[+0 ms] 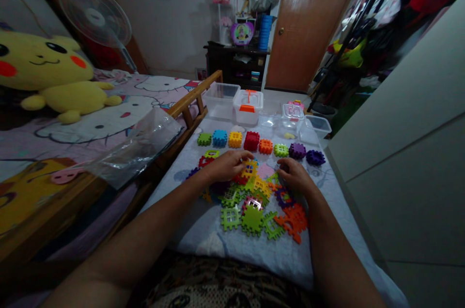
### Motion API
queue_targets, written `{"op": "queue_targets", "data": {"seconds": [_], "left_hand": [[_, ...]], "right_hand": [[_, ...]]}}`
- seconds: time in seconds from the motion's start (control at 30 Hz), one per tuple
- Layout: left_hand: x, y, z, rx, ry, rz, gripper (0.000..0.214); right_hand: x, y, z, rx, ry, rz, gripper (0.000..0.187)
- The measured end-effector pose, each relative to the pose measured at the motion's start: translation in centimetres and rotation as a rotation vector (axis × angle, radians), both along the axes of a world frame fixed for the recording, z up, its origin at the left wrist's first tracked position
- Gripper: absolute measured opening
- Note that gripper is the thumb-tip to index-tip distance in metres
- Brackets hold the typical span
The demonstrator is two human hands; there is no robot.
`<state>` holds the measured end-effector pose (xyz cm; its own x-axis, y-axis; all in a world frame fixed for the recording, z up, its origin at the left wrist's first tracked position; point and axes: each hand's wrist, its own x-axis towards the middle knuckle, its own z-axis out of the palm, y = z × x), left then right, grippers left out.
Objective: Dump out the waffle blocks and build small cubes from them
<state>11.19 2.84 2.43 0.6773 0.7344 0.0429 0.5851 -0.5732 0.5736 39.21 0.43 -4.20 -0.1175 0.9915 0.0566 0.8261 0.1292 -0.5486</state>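
Note:
My left hand point(229, 164) has its fingers closed on the edge of a yellow window-shaped toy building piece point(250, 169), above a pile of loose pieces. To the right, my right hand point(293, 175) hovers with bent fingers apart and nothing visible in them. Just under it lies a dark purple piece point(285, 198). In the pile nearer to me are a solid green square piece point(252, 221), a light green window piece point(230, 219) and several orange pieces point(293, 221). Part of the pile is hidden beneath my left hand and forearm.
Beyond my hands runs a row of assembled cubes, among them a blue one point(220, 138) and a red one point(252, 141). Clear plastic boxes point(222, 100) stand at the cloth-covered table's far end. A wooden bed rail point(192, 100) borders the left side; a pale cabinet point(403, 143) the right.

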Motion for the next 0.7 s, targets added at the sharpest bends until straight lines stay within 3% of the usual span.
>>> {"op": "queue_targets", "data": {"seconds": [0.17, 0.37, 0.53, 0.7], "left_hand": [[1.3, -1.0, -1.5, 0.026, 0.088, -0.037, 0.036], [-0.4, -0.2, -1.7, 0.267, 0.202, 0.118, 0.033], [-2.3, 0.6, -1.4, 0.163, 0.502, 0.22, 0.027], [-1.9, 0.8, -1.5, 0.093, 0.559, 0.215, 0.026]], "right_hand": [[-0.1, -0.1, 0.3, -0.009, 0.006, -0.006, 0.027], [0.0, 0.0, -0.1, 0.008, 0.012, -0.015, 0.031], [0.0, 0.0, -0.3, 0.007, -0.006, -0.012, 0.03], [0.1, 0.1, -0.3, 0.014, -0.003, 0.0, 0.029]]}}
